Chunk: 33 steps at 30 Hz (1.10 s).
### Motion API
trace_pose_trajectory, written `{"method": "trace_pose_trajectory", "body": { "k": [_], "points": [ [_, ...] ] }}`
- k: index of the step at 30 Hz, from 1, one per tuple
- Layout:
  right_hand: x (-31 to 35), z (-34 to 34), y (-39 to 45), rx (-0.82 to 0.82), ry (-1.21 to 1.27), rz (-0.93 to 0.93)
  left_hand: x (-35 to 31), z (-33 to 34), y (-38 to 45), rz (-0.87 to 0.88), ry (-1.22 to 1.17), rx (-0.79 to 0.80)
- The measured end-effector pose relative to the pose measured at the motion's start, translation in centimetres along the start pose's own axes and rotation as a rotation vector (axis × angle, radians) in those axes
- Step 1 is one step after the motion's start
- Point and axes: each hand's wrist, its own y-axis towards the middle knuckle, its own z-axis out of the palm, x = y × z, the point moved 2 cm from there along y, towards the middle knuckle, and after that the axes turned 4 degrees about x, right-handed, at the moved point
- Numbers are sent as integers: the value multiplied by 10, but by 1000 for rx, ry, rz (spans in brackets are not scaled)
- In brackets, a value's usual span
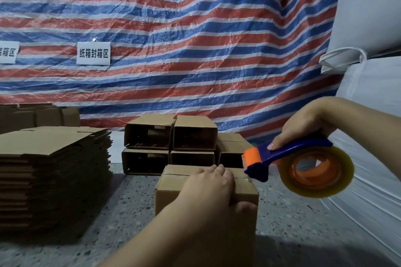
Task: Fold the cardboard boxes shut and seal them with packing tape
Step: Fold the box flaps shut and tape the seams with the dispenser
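Note:
A small cardboard box (171,182) stands on the speckled surface in front of me with its top flaps folded down. My left hand (210,188) lies over the box top, fingers spread across the flap seam and thumb down the near right side. My right hand (303,123) grips the blue handle of a tape dispenser (288,158) with an orange roller and a clear tape roll (316,171). The dispenser's head sits at the box's far right top edge, where a short shiny strip of tape (244,180) shows.
Behind the box, several open-ended cardboard boxes (171,141) are stacked on their sides. A tall stack of flat box blanks (52,171) stands at the left, more behind it. White bulk sacks (373,115) fill the right. A striped tarp (173,39) hangs behind.

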Motion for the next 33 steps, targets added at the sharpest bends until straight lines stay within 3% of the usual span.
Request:
{"method": "trace_pose_trajectory", "body": {
  "k": [6, 12, 16, 21, 25, 33],
  "points": [
    [-35, -4, -17, -4, 18, 9, 2, 4, -3, 38, -40, -63],
    [7, 20, 10, -48, -351, 203, 1, 2, -4, 54, -24, -46],
    [-12, 57, 37, -49, -514, 382, 0, 1, -6, 55, -19, -48],
    [-49, 86, 75, -443, -460, 144, -1, 2, -4, 40, -24, -49],
    [-52, 113, 111, -686, -245, 58, -1, 3, -4, 35, -10, -61],
    [-48, 176, 156, -816, -166, 36, -3, 2, -5, 18, -16, -52]
  ]
}}
